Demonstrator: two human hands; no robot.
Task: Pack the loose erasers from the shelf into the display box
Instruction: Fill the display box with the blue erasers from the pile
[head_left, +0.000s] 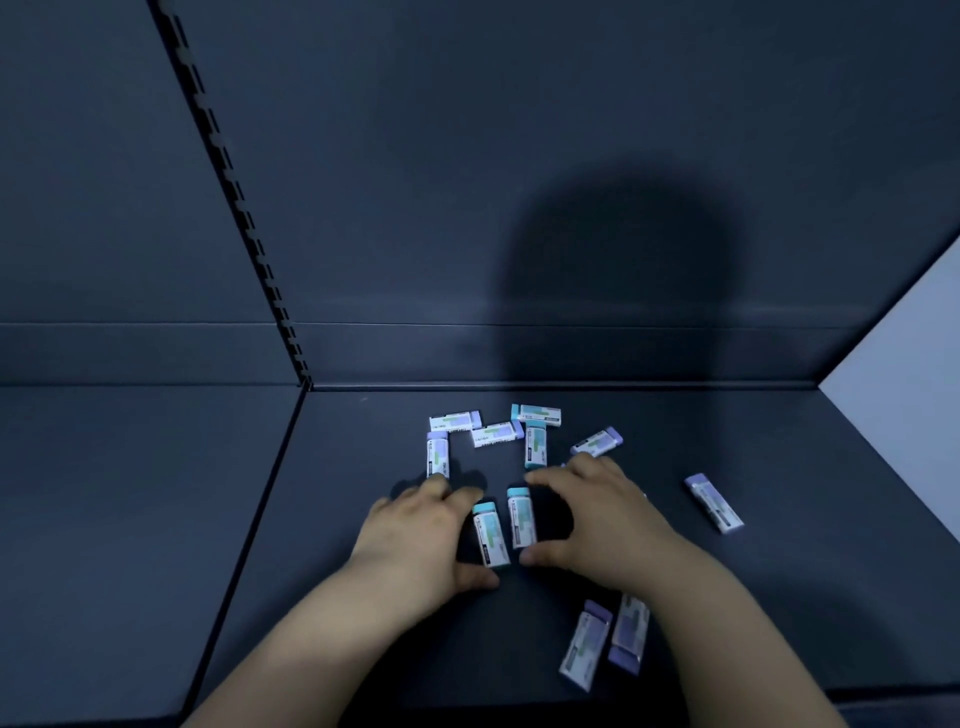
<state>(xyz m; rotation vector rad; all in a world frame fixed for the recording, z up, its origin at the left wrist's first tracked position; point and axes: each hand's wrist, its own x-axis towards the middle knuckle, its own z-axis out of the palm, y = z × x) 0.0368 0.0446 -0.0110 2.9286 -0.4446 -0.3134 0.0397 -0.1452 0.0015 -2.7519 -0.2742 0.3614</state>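
No text can be read for certain. Small dark print runs along the white wrapping of the erasers (491, 434), beside green or purple colour blocks, but every line of lettering is too small and blurred to make out.

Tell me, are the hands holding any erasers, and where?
The left hand pinches one teal-capped eraser by its two ends. The right hand spans the neighbouring eraser end to end; whether it grips cannot be told.
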